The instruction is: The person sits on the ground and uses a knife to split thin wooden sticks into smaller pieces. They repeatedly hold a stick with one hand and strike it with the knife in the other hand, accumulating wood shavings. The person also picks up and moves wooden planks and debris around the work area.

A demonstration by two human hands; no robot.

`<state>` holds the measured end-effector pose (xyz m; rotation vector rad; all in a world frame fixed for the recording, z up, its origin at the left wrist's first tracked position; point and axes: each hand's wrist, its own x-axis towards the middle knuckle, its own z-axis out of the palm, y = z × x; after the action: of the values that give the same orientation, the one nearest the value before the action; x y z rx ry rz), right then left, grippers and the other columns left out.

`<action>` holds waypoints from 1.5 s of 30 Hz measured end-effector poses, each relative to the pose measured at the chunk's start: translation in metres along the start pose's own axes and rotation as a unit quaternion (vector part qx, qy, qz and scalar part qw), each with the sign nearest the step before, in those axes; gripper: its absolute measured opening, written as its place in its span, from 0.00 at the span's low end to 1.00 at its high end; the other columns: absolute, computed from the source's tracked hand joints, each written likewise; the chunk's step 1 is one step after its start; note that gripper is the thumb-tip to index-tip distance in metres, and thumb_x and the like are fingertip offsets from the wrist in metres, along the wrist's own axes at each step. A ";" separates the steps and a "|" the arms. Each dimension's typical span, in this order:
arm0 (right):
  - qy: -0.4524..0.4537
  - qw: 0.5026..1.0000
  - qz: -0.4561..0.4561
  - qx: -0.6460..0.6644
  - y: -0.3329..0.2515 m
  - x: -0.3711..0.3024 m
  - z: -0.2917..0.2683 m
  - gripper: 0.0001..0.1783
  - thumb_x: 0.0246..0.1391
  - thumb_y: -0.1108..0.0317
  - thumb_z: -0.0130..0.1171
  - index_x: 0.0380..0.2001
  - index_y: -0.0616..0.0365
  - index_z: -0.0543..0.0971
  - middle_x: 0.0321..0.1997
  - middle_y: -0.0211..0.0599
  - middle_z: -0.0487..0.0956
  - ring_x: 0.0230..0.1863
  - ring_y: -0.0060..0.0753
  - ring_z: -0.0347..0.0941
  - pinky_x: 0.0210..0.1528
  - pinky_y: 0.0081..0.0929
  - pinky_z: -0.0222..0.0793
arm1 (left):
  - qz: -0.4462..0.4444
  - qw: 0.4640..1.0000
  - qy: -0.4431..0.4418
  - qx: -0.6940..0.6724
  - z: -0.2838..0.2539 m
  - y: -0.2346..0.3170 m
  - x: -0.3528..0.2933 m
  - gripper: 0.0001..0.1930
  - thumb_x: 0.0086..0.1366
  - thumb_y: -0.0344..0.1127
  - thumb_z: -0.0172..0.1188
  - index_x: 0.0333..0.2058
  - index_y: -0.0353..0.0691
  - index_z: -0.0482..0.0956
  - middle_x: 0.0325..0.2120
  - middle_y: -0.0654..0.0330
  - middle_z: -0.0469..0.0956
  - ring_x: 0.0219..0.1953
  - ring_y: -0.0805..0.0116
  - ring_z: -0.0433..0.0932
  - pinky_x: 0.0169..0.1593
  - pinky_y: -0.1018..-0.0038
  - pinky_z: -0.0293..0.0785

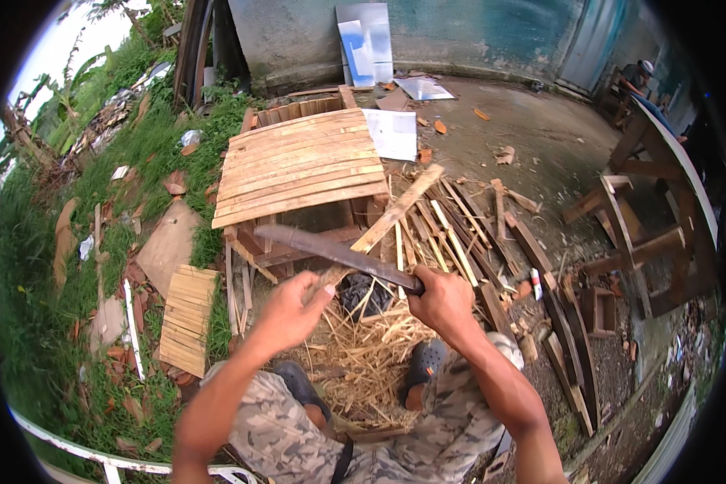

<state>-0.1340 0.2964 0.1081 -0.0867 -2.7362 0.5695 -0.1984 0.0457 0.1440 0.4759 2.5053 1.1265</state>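
Machete (339,255) slanted across a bamboo strip (399,210) above the littered ground, its handle wrapped tightly in the fingers of the right hand (444,300). The left hand (290,315) had its fingers curved at the strip's lower end; I could not tell whether they pinched it. Just beyond, a black plastic bag (352,295) sat among pale shavings (371,355), its contents hidden. Off to the right stood a small wooden box (586,312), its inside shadowed. Farther out, a slatted panel (298,165) topped a wooden frame.
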 end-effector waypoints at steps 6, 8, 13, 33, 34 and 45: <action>-0.085 0.924 0.285 0.239 0.034 0.061 0.023 0.19 0.57 0.55 0.65 0.24 0.60 0.78 0.14 0.27 0.69 0.16 0.21 0.58 0.21 0.29 0.52 | 0.077 0.972 0.077 0.210 -0.076 -0.005 0.152 0.23 0.68 0.55 0.53 0.42 0.37 0.77 0.18 0.49 0.77 0.24 0.51 0.80 0.32 0.56 0.75; -0.067 0.916 0.335 0.212 0.057 0.074 0.031 0.19 0.58 0.56 0.65 0.23 0.61 0.78 0.14 0.27 0.70 0.17 0.19 0.58 0.20 0.27 0.52 | 0.042 0.936 0.099 0.336 -0.102 -0.024 0.209 0.32 0.67 0.63 0.52 0.54 0.39 0.76 0.33 0.44 0.82 0.35 0.50 0.83 0.42 0.57 0.77; -0.096 0.898 0.395 0.166 0.094 0.084 0.058 0.23 0.56 0.55 0.67 0.19 0.63 0.74 0.12 0.27 0.66 0.18 0.20 0.56 0.20 0.28 0.52 | 0.145 0.879 0.130 0.436 -0.174 -0.072 0.338 0.26 0.74 0.54 0.41 0.61 0.46 0.68 0.50 0.46 0.77 0.52 0.50 0.77 0.53 0.53 0.71; -0.204 0.779 0.577 0.138 0.081 -0.034 0.078 0.25 0.53 0.48 0.66 0.27 0.65 0.81 0.19 0.44 0.79 0.23 0.38 0.77 0.29 0.37 0.69 | 0.019 0.941 0.039 0.334 -0.212 -0.157 0.450 0.20 0.68 0.38 0.39 0.57 0.51 0.67 0.49 0.54 0.67 0.58 0.56 0.62 0.61 0.55 0.51; -0.195 0.760 0.596 0.172 0.077 -0.044 0.079 0.25 0.53 0.48 0.66 0.27 0.65 0.81 0.19 0.41 0.79 0.22 0.34 0.75 0.29 0.36 0.68 | 0.033 0.939 0.056 0.337 -0.211 -0.158 0.451 0.19 0.68 0.39 0.39 0.56 0.51 0.69 0.49 0.55 0.68 0.58 0.57 0.62 0.62 0.54 0.51; -0.165 0.576 0.740 0.306 0.021 -0.099 0.078 0.19 0.55 0.55 0.66 0.43 0.57 0.82 0.16 0.27 0.73 0.13 0.20 0.66 0.17 0.24 0.60 | -0.078 0.887 0.184 0.416 -0.149 -0.127 0.445 0.29 0.70 0.49 0.42 0.69 0.57 0.59 0.72 0.53 0.46 0.73 0.48 0.45 0.70 0.42 0.39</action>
<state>-0.0682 0.2737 0.0010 -2.3304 -1.8071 1.9615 -0.6772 0.0650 0.0607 0.2603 3.2224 0.0073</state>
